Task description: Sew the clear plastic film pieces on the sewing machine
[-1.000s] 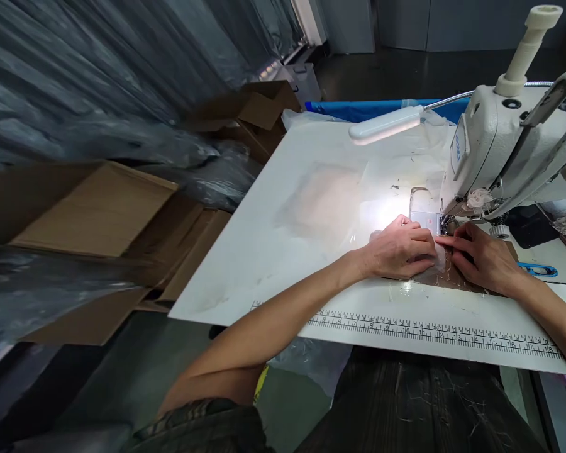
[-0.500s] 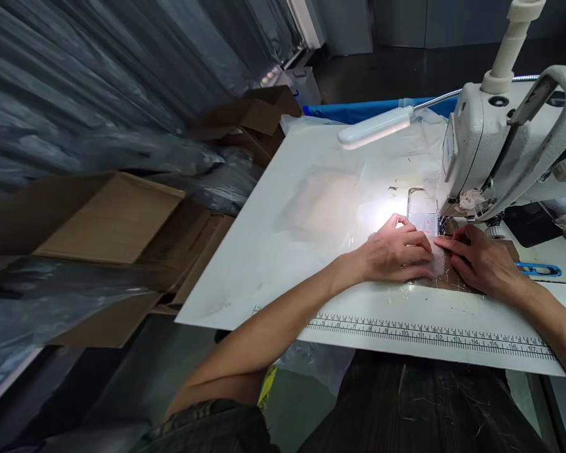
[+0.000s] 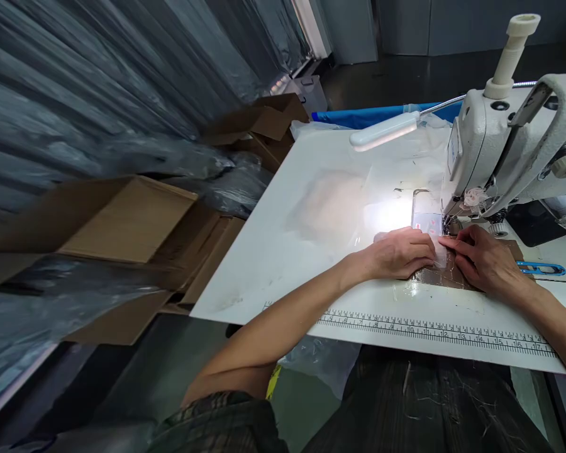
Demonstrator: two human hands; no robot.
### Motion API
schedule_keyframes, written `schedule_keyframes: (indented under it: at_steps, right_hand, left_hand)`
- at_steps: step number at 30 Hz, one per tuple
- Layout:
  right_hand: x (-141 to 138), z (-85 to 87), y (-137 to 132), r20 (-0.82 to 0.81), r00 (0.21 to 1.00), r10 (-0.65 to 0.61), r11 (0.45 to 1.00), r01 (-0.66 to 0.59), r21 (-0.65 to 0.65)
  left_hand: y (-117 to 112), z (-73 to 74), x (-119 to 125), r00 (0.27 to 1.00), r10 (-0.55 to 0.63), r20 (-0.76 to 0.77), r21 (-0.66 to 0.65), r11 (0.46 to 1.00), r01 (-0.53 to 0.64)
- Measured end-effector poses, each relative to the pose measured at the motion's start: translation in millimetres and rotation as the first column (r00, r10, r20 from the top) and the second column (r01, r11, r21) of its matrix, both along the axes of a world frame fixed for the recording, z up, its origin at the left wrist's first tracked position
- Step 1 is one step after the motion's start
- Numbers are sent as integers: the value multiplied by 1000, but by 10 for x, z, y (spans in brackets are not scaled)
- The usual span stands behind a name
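Note:
Beneath the head of a white sewing machine [image 3: 474, 141], a small piece of thin white cloth [image 3: 440, 257] lies by the needle and presser foot [image 3: 448, 223]. My left hand [image 3: 403, 253] rests on its left side, fingers bent and closed together on the cloth. From the right, my right hand [image 3: 488, 259] holds the cloth's edge close to the foot, with its index finger pointing left and the other fingers curled. The fingertips hide part of the cloth. Under both hands is a brown, shiny covering [image 3: 446, 278] on the machine bed.
A blue thread snipper [image 3: 542, 268] lies right of my right hand. A lit lamp [image 3: 384, 131] hangs over the white table [image 3: 311, 264], which has a printed ruler [image 3: 405, 330] along its front edge. Open cardboard boxes [image 3: 127, 220] and plastic sheeting stand at the left.
My left hand's raised fingers have come down and closed on the cloth. The right hand stays nearly still at the edge. The whole view has shifted slightly.

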State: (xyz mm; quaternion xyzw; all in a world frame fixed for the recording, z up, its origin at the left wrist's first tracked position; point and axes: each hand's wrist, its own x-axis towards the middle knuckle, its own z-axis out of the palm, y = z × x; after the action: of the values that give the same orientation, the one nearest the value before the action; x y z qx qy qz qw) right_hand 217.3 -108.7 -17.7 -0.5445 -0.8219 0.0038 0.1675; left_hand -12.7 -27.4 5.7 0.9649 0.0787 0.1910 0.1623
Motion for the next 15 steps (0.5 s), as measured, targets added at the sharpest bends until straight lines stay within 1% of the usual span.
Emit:
schedule_keyframes:
  at_steps: [4,6,7,9,12,13,15]
  right_hand:
    - [-3,19,2,26,1000,8,1000,-8,8]
    - [-2,17,3,23,1000,17,1000,-17,21]
    - [-2,12,4,21,1000,20,999,-20,27]
    - [-5,1,5,21,1000,19,999,-19,30]
    - [-14,-8,3,22,1000,17,999,-18,38]
    - [-17,-5,0,17,1000,18,999,-19,45]
    - [-15,12,-11,-6,1000,24,998,-23,51]
  left_hand:
    - [21,-24,-18,991,97,95,-82,993,-90]
    - [7,-24,-15,984,135,120,-77,989,-127]
    - [-4,-26,-10,984,134,118,-46,991,-129]
    - [-25,-35,5,991,101,90,73,992,-107]
    - [-42,-58,21,997,56,61,265,962,-70]
    - [-42,-65,22,996,48,69,306,950,-67]
    - [-37,-77,17,995,42,88,349,935,-70]
